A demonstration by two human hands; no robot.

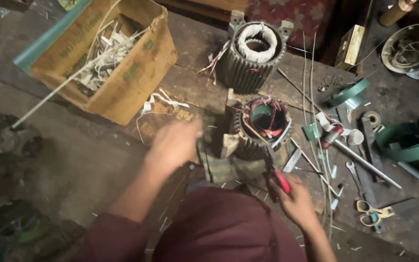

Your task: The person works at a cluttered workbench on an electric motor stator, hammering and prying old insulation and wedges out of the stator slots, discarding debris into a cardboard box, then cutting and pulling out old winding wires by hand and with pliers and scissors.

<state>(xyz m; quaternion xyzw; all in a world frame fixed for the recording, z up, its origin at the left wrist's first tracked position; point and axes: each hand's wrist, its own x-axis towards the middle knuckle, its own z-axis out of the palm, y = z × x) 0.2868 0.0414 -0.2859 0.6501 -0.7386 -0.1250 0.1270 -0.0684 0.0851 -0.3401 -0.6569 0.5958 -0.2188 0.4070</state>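
Workshop floor: cardboard box (122, 77) holds white scraps (104, 56).

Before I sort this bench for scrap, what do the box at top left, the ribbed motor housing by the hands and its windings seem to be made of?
The box looks like brown corrugated cardboard, matte, with soft, bent edges. The ribbed housing seems cast metal, dull grey and grimy, with moulded fins. Its windings look like enamelled copper wire, reddish and faintly shiny. The tool in the right hand has red, probably plastic-coated, handles.
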